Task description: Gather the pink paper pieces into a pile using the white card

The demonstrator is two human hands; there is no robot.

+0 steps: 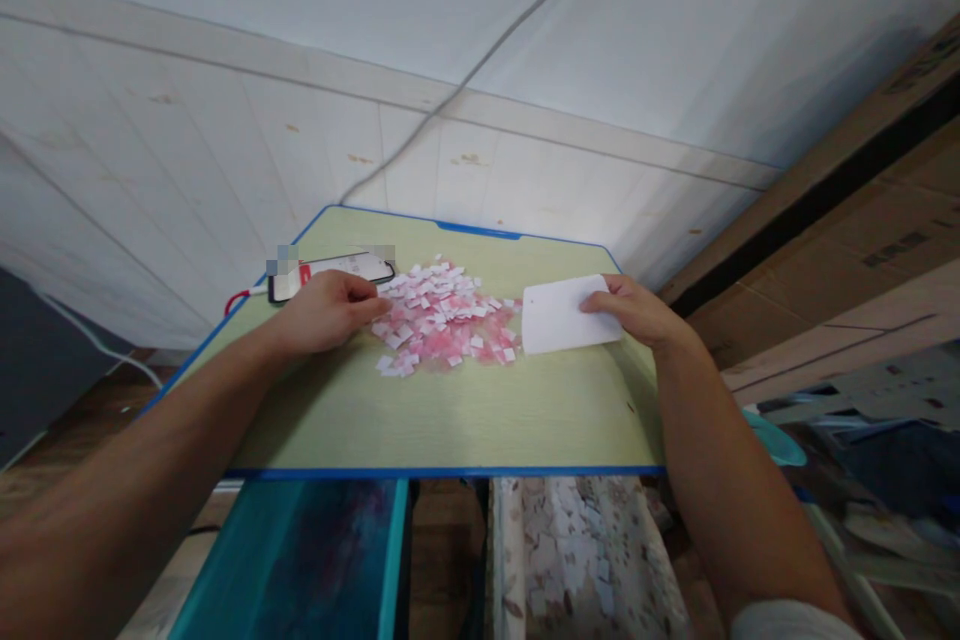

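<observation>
A loose pile of small white squares and pink bits (442, 310) lies on the pale green tabletop (450, 420). At the pile's left edge is my left hand (334, 310), fingers curled and fingertips touching the pieces; whether anything is between them is hidden. My right hand (637, 308) grips a flat white card (559, 320) by its right end, thumb on top. The card is tilted just over the table, its left edge close to the pile's right side. Behind my left hand lies a phone (352, 267) with a lit screen.
A red and white cable (238, 298) runs to the phone. Below the table's front edge are a teal bin (300, 560) and a patterned box (577, 560) holding paper scraps. Cardboard boxes (847, 240) stand at the right; a white wall (420, 150) rises behind.
</observation>
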